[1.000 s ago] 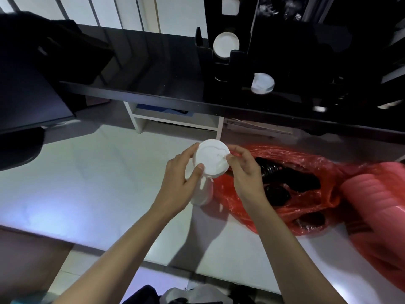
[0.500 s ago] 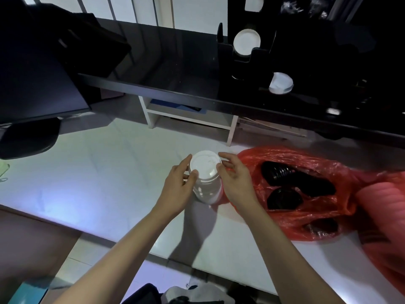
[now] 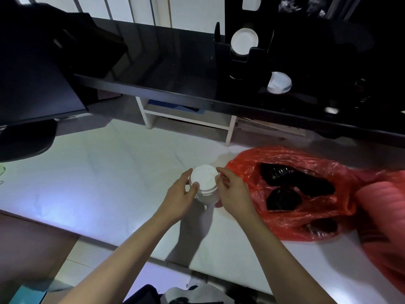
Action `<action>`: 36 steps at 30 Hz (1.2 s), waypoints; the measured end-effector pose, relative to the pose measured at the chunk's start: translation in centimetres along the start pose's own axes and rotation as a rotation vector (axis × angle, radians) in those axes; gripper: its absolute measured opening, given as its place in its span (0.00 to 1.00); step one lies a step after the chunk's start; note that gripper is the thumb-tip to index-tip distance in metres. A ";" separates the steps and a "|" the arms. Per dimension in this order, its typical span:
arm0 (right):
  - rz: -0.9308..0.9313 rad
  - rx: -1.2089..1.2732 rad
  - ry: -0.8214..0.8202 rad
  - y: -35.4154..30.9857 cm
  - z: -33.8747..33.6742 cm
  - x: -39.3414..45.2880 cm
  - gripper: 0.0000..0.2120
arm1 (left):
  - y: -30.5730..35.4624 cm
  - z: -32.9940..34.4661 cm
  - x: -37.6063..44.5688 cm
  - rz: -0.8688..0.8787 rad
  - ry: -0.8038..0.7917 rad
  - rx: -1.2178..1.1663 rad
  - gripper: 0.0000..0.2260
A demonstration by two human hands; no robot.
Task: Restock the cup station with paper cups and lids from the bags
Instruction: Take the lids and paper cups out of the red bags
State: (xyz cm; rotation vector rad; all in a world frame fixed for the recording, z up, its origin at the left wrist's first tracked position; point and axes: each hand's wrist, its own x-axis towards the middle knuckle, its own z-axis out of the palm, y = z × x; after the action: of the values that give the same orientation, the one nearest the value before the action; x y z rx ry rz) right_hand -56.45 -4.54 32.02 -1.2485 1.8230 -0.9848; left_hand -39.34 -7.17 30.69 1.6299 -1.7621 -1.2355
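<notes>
white lid stack (image 3: 205,183), round, apparently plastic-wrapped

White lids (image 3: 205,183), red bag (image 3: 291,194) w/ black lids (image 3: 282,198) — black counter (image 3: 171,84), white table (image 3: 98,183).

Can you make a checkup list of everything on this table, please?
Surface: white table, lit unevenly.
Job's things: white lid stack upright on the table; red bag holding black lids; black cup station on the dark counter, white cups in it.
Clutter: a second red bag at the right edge.
Hands: left hand and right hand grip the white stack.
Cables: nothing seen.
Surroundings: white shelf under the counter.
</notes>
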 end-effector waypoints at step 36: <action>-0.059 0.002 0.175 0.1 -2.1 1.0 0.10 | 3.1 -0.3 2.6 0.235 0.234 0.240 0.20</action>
State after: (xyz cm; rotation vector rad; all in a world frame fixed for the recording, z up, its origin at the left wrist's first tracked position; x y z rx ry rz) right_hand -58.56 -5.04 32.76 -1.2555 1.9261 -1.1595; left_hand -41.39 -10.04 32.70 1.5644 -1.9392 -0.7200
